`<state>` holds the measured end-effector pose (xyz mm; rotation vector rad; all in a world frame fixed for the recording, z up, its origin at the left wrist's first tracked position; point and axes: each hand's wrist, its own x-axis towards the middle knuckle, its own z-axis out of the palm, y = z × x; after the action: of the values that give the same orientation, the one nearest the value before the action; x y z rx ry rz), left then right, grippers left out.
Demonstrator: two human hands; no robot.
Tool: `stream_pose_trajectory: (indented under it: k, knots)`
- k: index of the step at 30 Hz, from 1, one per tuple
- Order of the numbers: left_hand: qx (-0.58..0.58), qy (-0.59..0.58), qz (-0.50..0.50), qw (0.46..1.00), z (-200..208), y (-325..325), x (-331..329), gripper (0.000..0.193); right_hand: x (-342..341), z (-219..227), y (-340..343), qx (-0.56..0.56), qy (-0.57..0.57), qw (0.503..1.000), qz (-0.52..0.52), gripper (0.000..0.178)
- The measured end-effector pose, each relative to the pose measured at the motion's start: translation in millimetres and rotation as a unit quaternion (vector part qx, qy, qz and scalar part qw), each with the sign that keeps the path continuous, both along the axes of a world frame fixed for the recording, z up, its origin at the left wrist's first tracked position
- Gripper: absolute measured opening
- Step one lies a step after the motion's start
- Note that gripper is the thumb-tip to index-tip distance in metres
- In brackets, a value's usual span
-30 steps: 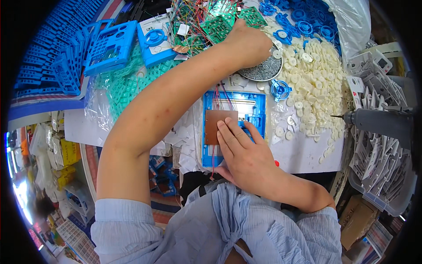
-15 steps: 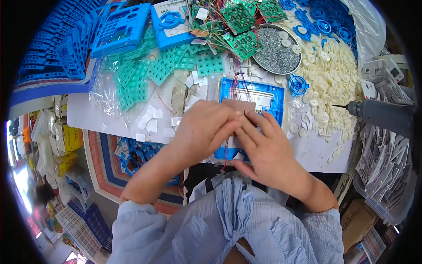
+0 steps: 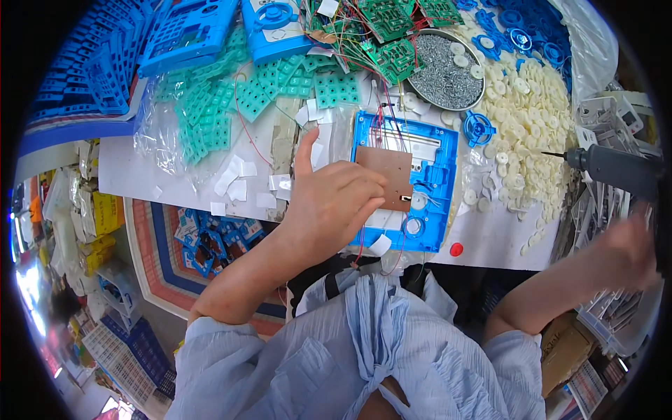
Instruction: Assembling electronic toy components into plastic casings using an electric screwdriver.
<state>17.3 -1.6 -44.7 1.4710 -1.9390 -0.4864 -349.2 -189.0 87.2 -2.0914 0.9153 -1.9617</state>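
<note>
Brown board (image 3: 393, 168), touched by the half-curled left hand (image 3: 332, 203), lies on the blue case (image 3: 446, 190) on the desk (image 3: 500, 253). Blurred, the right hand (image 3: 625, 250) is near the driver (image 3: 616, 164) at right, grip unclear. Steadying seems the step; the next move likely calls for a flat board.

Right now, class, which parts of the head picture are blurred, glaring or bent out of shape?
In the head view, the right hand is blurred; the left hand and brown board look sharper; a bright patch glares at far left; the black fisheye border curves round the corners.
</note>
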Motion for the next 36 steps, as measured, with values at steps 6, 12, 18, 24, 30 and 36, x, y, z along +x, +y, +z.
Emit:
stream_pose_trajectory:
  k: [6, 12, 18, 24, 30, 36]
  knots:
    - [-0.035, -0.008, 0.001, 0.999, -6, 6, 1, 0.007, 84, -30, 4, 0.375, -0.052, 0.804, 0.458, 0.04]
    - [-0.029, 0.015, 0.013, 0.999, -9, 11, 0, 0.007, 173, -47, 86, 0.406, -0.106, 0.734, 0.534, 0.031]
    - [-0.049, 0.032, 0.012, 0.998, -15, 11, 1, 0.012, 183, -50, 106, 0.459, -0.149, 0.722, 0.496, 0.033]
    - [-0.051, 0.052, 0.011, 0.997, -16, 10, 2, 0.013, 188, -53, 108, 0.471, -0.143, 0.724, 0.483, 0.032]
    - [-0.056, 0.064, 0.014, 0.996, -21, 10, 2, 0.013, 189, -57, 110, 0.479, -0.143, 0.713, 0.492, 0.032]
    - [-0.055, 0.05, -0.008, 0.997, -18, 2, 11, 0.014, 183, -63, 109, 0.453, -0.132, 0.692, 0.546, 0.028]
